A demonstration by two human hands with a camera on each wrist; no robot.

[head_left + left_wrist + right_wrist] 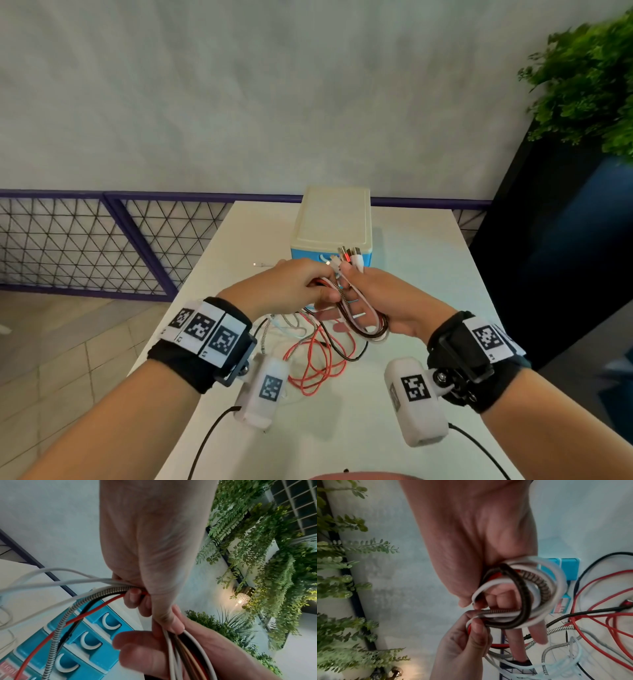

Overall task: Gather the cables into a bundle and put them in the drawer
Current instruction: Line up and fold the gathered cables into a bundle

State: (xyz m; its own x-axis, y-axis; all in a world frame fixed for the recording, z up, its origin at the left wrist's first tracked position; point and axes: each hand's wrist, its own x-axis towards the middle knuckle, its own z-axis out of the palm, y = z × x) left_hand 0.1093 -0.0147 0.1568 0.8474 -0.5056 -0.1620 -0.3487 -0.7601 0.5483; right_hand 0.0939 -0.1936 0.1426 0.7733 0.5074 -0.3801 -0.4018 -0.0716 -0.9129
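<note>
Several cables (white, red, black and braided) are coiled into a loop [363, 318] between my two hands, above the white table [428, 260]. My right hand [380, 301] holds the coil [537, 592] around its fingers, and the plug ends [349, 257] stick up past its thumb. My left hand [305, 286] pinches the trailing strands [96, 592] close to the coil. The loose lengths, mostly red [315, 363], hang down and lie tangled on the table. The small drawer unit [332, 222], cream on top with a blue front [96, 637], stands just behind the hands; its drawers look closed.
A stray white plug end [262, 264] lies on the table left of the drawer unit. A purple-framed mesh fence [102, 240] runs along the far left. A dark planter with green plants [582, 85] stands at the right. The table drops off at its left edge.
</note>
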